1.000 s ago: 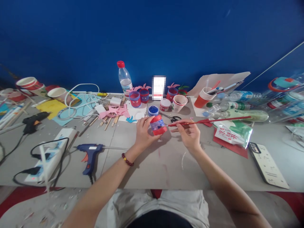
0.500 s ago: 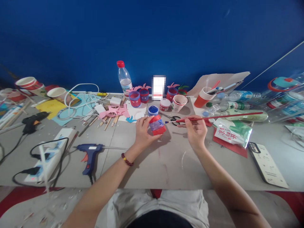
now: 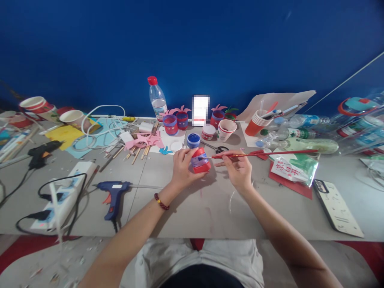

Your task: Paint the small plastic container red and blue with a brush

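My left hand (image 3: 183, 168) is wrapped around a small red cup (image 3: 202, 167) with a purple-blue painted band, held tilted above the table. Between the fingers of my right hand (image 3: 237, 168) is a long red-handled paintbrush (image 3: 279, 153), its tip against the painted band. Just behind the cup stands an open jar of blue paint (image 3: 193, 140). A white-and-red jar (image 3: 209, 132) and a paper cup (image 3: 227, 130) stand to its right. Black-handled scissors (image 3: 222, 149) lie behind my right hand, partly covered by it.
Finished-looking painted cups (image 3: 171, 125) with paper leaves line the wall beside a plastic bottle (image 3: 157, 100). At left are a blue glue gun (image 3: 113, 196) and a power strip (image 3: 64, 196). A phone (image 3: 339, 208) lies at right, near several bottles (image 3: 309, 120) and a red cup (image 3: 258, 123) of pens.
My right hand has moved left with the paintbrush, bringing its tip from beside the cup onto the painted band. My left hand and the cup have shifted only slightly.
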`<state>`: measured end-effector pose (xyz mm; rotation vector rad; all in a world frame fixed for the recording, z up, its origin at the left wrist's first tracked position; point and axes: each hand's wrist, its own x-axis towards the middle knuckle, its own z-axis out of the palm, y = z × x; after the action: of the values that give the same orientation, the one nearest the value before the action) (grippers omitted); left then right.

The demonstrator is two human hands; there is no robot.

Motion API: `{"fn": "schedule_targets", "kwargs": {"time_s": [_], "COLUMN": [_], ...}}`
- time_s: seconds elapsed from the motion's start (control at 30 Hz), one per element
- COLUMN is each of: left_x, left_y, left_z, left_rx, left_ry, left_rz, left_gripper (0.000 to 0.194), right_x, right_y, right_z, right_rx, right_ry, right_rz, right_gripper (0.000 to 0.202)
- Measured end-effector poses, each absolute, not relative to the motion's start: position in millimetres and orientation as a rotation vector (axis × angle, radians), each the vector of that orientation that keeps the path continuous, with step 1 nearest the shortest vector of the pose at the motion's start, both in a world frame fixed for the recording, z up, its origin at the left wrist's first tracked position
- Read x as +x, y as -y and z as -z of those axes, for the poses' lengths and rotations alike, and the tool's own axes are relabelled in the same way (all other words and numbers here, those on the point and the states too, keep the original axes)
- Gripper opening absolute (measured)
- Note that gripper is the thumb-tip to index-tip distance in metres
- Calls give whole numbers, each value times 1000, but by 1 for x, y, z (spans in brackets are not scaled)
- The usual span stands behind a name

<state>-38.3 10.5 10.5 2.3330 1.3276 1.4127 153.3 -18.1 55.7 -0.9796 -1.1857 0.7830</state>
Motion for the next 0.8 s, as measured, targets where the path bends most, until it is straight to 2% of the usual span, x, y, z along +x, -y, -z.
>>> {"fn": "schedule_targets", "kwargs": {"time_s": [0.33, 0.6, 0.8], "left_x": [-38, -37, -36], "left_y": [-9, -10, -9], "left_z": [-17, -17, -19], "left_rx": [2326, 2311, 2297], "left_ry": [-1356, -1403, -1413], "left_rz": [-1456, -1430, -1423], "left_gripper": [75, 72, 71], "right_x": [162, 156, 153], "right_y": [17, 22, 21], "right_z": [-64, -54, -57], "right_rx": [-1008, -1002, -1046], "right_ry": [1183, 1195, 1232], "right_rz": [-698, -818, -769], "right_gripper": [17, 23, 23]}}
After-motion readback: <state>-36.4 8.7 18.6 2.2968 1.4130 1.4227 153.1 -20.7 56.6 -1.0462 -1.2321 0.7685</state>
